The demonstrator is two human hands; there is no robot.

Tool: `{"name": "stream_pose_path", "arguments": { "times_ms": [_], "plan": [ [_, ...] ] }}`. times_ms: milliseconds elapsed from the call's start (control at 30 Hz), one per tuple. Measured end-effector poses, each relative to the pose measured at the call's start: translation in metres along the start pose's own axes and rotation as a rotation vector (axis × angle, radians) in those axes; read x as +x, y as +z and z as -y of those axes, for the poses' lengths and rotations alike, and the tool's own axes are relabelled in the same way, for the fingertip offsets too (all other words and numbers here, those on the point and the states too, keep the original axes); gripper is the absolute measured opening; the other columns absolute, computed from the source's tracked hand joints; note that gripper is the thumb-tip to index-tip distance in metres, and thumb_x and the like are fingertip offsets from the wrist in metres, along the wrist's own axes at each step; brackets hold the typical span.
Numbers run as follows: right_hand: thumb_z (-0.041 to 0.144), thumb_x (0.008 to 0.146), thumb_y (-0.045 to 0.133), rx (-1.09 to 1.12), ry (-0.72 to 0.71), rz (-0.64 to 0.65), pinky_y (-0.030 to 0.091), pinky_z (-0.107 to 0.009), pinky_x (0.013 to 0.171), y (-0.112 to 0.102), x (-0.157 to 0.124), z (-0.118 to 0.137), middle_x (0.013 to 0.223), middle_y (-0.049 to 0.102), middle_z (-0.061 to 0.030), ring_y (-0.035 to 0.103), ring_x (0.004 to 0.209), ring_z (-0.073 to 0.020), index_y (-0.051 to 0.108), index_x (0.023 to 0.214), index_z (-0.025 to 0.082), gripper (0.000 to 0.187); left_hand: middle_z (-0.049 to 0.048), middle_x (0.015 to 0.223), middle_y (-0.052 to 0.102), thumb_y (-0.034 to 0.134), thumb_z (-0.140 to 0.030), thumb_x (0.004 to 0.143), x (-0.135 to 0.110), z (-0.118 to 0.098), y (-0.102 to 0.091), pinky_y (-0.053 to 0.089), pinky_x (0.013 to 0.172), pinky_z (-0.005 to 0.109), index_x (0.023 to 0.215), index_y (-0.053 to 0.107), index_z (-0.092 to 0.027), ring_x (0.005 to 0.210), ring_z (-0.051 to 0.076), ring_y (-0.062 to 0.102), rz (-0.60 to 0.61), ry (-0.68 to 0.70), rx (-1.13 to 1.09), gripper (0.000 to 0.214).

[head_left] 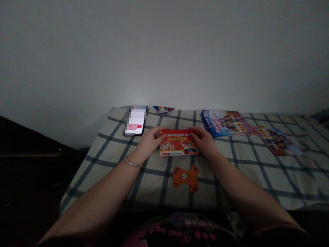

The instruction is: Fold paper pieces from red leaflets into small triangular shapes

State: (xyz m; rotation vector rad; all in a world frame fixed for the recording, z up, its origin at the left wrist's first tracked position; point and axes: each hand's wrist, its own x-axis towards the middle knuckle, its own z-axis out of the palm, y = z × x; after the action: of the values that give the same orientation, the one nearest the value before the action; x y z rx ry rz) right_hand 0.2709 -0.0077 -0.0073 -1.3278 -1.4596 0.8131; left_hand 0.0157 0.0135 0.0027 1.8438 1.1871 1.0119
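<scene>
A thin, shiny, silver-coloured round bangle [132,164] is worn on the wrist of the left hand [151,139]. A black cloth top [218,226] is worn on the body. Bright pink splashes and curly pink letters [190,236] are printed on its front. Some paler, blurry marks [199,223] are set just above them, but the words cannot be read. The arms are covered at the top by dark sleeves [279,236], and the forearms [102,199] and the right hand [203,139] are left bare.

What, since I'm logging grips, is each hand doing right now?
Left hand: closed, holding the red printed paper at left.
Right hand: closed, holding it at right.
</scene>
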Motion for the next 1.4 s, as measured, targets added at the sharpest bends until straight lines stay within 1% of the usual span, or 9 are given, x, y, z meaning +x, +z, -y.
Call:
{"name": "stream_pose_path", "arguments": {
  "times_ms": [167,333,467,733,933,1067,1200,1300,1400],
  "plan": [
    [0.033,0.081,0.061,0.004,0.014,-0.014,0.057,-0.037,0.084,0.001,0.0,0.0,0.096,0.076,-0.0027,0.071,0.088,-0.0206,0.072,0.102,0.025,0.025,0.0031,0.092,0.072,0.058,-0.032,0.087,0.0,0.002,0.0,0.054,0.068,0.03,0.111,0.068,-0.02,0.074,0.017,0.066,-0.013,-0.002,0.014,0.029],
    [0.036,0.08,0.063,0.017,0.044,-0.004,0.058,-0.036,0.078,0.001,0.0,0.0,0.091,0.076,-0.0029,0.071,0.083,-0.0203,0.072,0.103,0.024,0.027,0.0056,0.103,0.073,0.054,-0.03,0.088,0.0,-0.003,0.0,0.056,0.079,0.033,0.114,0.066,-0.019,0.088,0.019,0.069,-0.025,-0.015,-0.052,0.03],
    [0.038,0.08,0.064,0.007,0.058,-0.003,0.058,-0.036,0.077,0.0,0.0,0.001,0.09,0.076,-0.0031,0.071,0.082,-0.0207,0.071,0.103,0.024,0.028,0.0059,0.103,0.073,0.054,-0.029,0.088,-0.001,-0.007,0.0,0.057,0.08,0.032,0.11,0.065,-0.018,0.09,0.02,0.07,-0.037,-0.042,-0.066,0.026],
    [0.033,0.082,0.063,-0.022,0.045,0.005,0.059,-0.037,0.079,0.001,0.0,-0.002,0.092,0.076,-0.0031,0.072,0.085,-0.0211,0.071,0.101,0.025,0.022,0.0027,0.103,0.073,0.053,-0.025,0.091,-0.002,-0.007,-0.002,0.055,0.086,0.032,0.106,0.067,-0.021,0.093,0.018,0.07,-0.057,0.022,0.083,0.022],
    [0.027,0.082,0.064,-0.068,0.064,0.003,0.058,-0.036,0.079,0.001,0.002,0.005,0.091,0.077,-0.0034,0.072,0.085,-0.0201,0.07,0.099,0.023,0.019,0.0023,0.099,0.074,0.055,-0.023,0.09,-0.002,-0.012,-0.005,0.055,0.083,0.03,0.105,0.07,-0.021,0.087,0.018,0.07,-0.048,0.027,0.208,0.021],
    [0.023,0.081,0.065,-0.167,0.041,0.018,0.056,-0.035,0.081,0.001,0.003,0.012,0.093,0.076,-0.0029,0.071,0.087,-0.019,0.07,0.097,0.023,0.017,0.0034,0.1,0.075,0.057,-0.021,0.09,0.0,-0.014,-0.008,0.053,0.087,0.032,0.103,0.072,-0.02,0.089,0.019,0.069,-0.049,0.053,0.332,0.02],
    [0.019,0.082,0.066,-0.396,0.002,0.048,0.053,-0.035,0.078,0.0,0.005,0.015,0.088,0.073,-0.0031,0.067,0.08,-0.0186,0.073,0.096,0.022,0.016,0.0046,0.101,0.074,0.057,-0.019,0.089,0.003,-0.008,-0.009,0.052,0.09,0.035,0.101,0.073,-0.019,0.092,0.021,0.068,-0.049,0.085,0.42,0.02],
    [0.017,0.081,0.067,-0.554,-0.081,0.069,0.05,-0.037,0.082,0.0,0.01,0.013,0.087,0.072,-0.0049,0.064,0.085,-0.0208,0.074,0.095,0.021,0.016,0.005,0.099,0.074,0.056,-0.018,0.089,0.007,-0.004,-0.009,0.052,0.089,0.036,0.1,0.073,-0.02,0.093,0.022,0.068,-0.028,0.106,0.471,0.021],
    [0.017,0.082,0.067,-0.645,-0.161,0.092,0.047,-0.037,0.084,-0.001,0.014,0.009,0.087,0.071,-0.0057,0.062,0.089,-0.0223,0.074,0.092,0.021,0.013,0.0059,0.096,0.073,0.056,-0.016,0.088,0.01,-0.004,-0.009,0.051,0.088,0.037,0.098,0.073,-0.019,0.094,0.023,0.066,-0.008,0.131,0.523,0.02]
  ]
}}
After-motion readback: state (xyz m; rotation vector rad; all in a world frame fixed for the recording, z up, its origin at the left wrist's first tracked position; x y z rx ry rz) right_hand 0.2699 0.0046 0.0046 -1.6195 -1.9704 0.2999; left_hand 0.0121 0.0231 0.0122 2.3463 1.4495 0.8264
